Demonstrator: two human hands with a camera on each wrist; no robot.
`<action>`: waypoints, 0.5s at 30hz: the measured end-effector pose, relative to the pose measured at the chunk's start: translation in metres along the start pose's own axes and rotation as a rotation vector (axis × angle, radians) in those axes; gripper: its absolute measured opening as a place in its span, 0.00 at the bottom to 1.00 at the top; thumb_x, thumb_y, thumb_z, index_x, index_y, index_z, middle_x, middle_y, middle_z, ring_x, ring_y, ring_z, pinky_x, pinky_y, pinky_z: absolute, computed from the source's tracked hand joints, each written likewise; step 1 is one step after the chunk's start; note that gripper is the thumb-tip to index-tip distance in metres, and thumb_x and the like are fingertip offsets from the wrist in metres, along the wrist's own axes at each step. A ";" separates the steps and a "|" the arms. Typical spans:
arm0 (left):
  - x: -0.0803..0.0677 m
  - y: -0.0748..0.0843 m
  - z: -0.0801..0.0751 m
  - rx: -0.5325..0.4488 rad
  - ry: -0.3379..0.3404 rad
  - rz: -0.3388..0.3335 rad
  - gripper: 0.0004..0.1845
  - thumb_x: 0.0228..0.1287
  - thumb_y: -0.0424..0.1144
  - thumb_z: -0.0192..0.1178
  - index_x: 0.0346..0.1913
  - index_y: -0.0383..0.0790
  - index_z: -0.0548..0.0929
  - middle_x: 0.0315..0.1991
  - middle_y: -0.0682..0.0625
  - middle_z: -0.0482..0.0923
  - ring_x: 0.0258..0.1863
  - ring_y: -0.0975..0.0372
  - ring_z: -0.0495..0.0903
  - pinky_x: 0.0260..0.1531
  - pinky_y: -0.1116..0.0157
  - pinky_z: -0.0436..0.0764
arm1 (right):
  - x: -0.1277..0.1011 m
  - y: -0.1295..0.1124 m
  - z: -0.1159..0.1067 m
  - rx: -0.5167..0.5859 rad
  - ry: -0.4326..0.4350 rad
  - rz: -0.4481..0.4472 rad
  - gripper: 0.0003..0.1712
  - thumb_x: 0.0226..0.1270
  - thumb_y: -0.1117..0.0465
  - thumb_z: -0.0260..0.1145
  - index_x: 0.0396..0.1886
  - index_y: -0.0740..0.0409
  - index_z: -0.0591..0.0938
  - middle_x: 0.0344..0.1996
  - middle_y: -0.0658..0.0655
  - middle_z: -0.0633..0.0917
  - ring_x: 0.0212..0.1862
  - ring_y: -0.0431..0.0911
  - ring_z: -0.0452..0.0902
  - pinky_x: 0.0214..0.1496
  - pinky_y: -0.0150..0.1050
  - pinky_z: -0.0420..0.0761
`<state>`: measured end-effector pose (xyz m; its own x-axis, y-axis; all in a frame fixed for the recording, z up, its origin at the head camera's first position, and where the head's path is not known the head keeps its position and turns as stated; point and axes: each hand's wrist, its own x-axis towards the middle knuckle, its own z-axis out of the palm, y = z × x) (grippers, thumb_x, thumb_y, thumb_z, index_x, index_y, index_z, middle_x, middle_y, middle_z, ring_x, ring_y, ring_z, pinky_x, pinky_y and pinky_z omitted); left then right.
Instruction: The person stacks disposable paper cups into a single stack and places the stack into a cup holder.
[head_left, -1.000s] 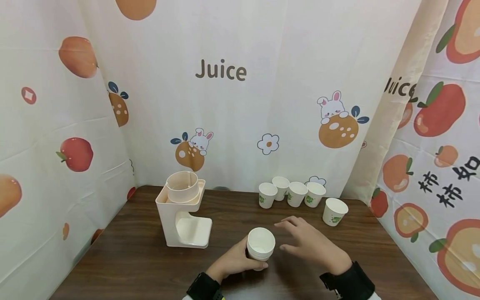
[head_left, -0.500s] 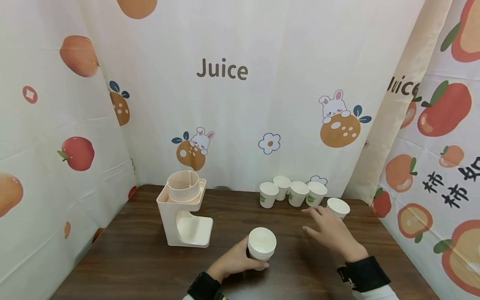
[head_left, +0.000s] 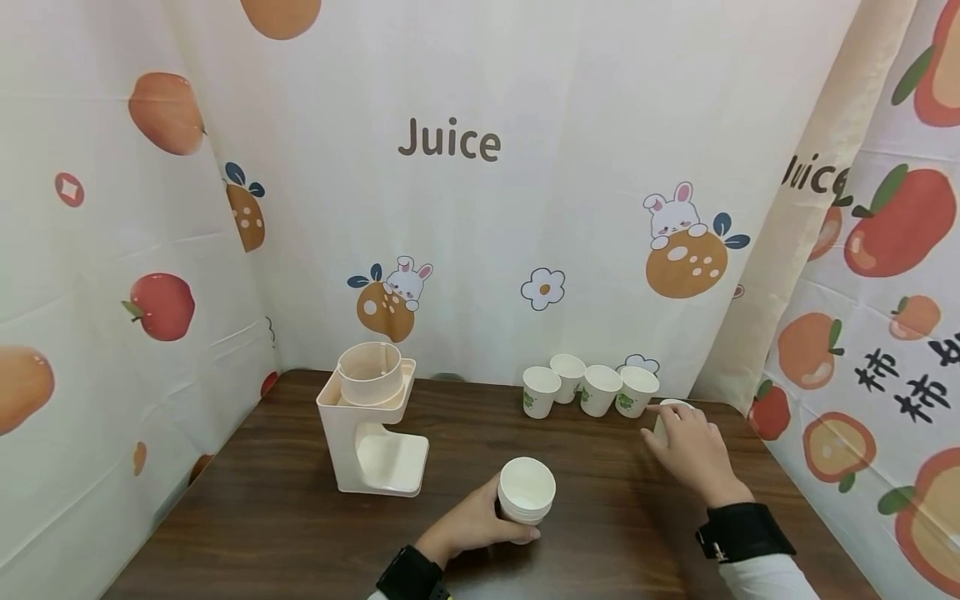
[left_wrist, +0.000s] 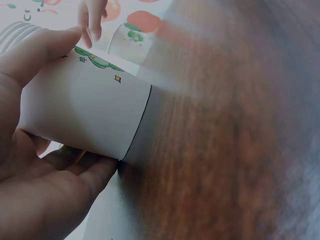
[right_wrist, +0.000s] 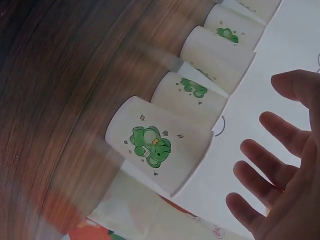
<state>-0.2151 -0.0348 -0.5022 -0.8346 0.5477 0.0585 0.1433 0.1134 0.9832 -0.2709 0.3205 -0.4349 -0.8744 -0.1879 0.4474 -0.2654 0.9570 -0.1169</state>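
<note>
My left hand [head_left: 472, 525] grips a stack of nested white paper cups [head_left: 527, 485], thumb on one side and fingers around the other. In the left wrist view the outer cup [left_wrist: 85, 110] shows a green print, with rims layered at upper left. My right hand [head_left: 693, 454] is over at the right, partly hiding a single paper cup [head_left: 677, 403] from the head view. Its fingers are spread in the right wrist view, beside the rim of the nearest cup [right_wrist: 155, 150], which bears a green cartoon animal. No grip on that cup shows.
Several paper cups [head_left: 602, 392] stand in a group near the back edge of the dark wooden table [head_left: 262, 517]. At left is a cream-coloured stand [head_left: 341, 442] with a round container [head_left: 367, 375] on top. Fruit-printed curtains [head_left: 450, 217] enclose the back and sides.
My right hand has moved away from the held stack, rightward to the single cup at the right. My left hand keeps its hold on the stack, almost still.
</note>
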 end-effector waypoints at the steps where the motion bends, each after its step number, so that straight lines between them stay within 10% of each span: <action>1: 0.000 0.000 0.000 0.004 0.003 -0.001 0.44 0.53 0.36 0.77 0.72 0.50 0.65 0.59 0.57 0.74 0.58 0.60 0.74 0.61 0.49 0.66 | 0.001 0.002 0.001 -0.001 0.003 0.003 0.23 0.66 0.55 0.70 0.55 0.63 0.81 0.52 0.71 0.79 0.55 0.70 0.72 0.46 0.67 0.71; 15: 0.001 0.001 0.001 0.000 0.000 0.005 0.44 0.53 0.37 0.77 0.71 0.50 0.65 0.58 0.57 0.74 0.58 0.61 0.74 0.62 0.50 0.65 | 0.016 0.037 0.009 0.010 -0.111 0.183 0.37 0.70 0.43 0.65 0.64 0.69 0.73 0.58 0.79 0.70 0.57 0.74 0.65 0.47 0.69 0.70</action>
<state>-0.2151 -0.0339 -0.5011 -0.8341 0.5479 0.0637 0.1478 0.1108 0.9828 -0.2982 0.3507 -0.4402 -0.9476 -0.0352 0.3176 -0.1018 0.9754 -0.1958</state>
